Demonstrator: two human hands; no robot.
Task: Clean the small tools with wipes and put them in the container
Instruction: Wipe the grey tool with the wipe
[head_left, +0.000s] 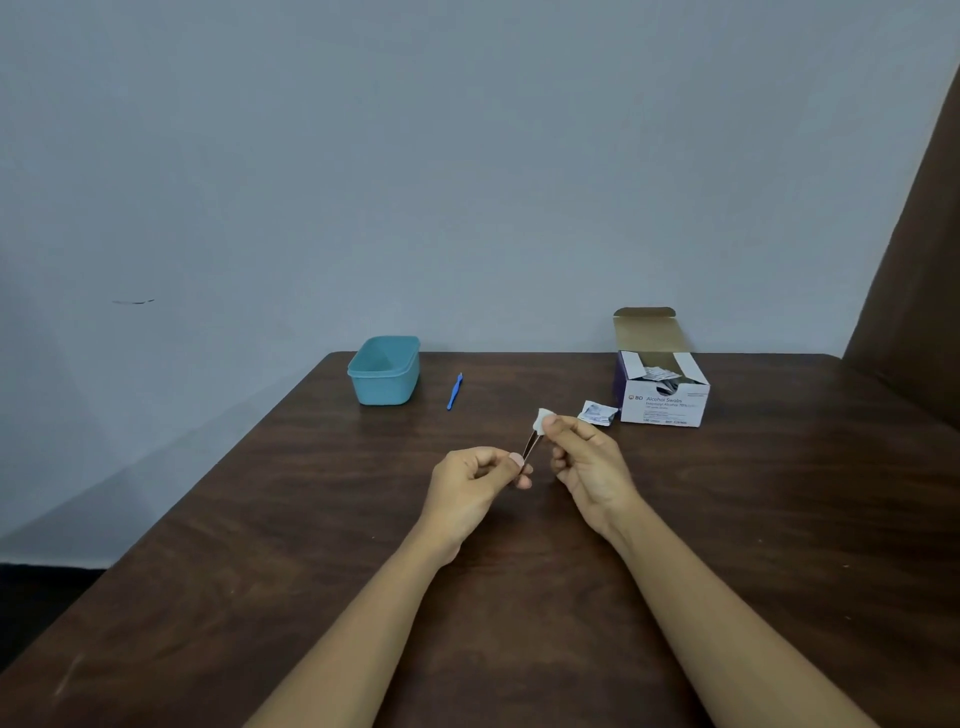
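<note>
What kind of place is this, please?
Probably a plain indoor workspace: a dark wooden table against a grey-blue wall, an open box of alcohol swabs, and a teal container.

Loads of open wood on the tabletop (234, 545) along the near edge and both side edges. The obstacles all sit by the far edge: a teal container (384, 371) at the far left corner, a blue tool (454, 392) just beside it, and an open swab box (665, 400) toward the far right with a torn wrapper (597, 413) just beside it. There's a lane between the blue tool and the wrapper, but the left hand (480, 480) pinching a thin metal tool (529, 448) and the right hand (589, 457) pinching a wipe (543, 420) hang mid-tabletop in front of it.
</note>
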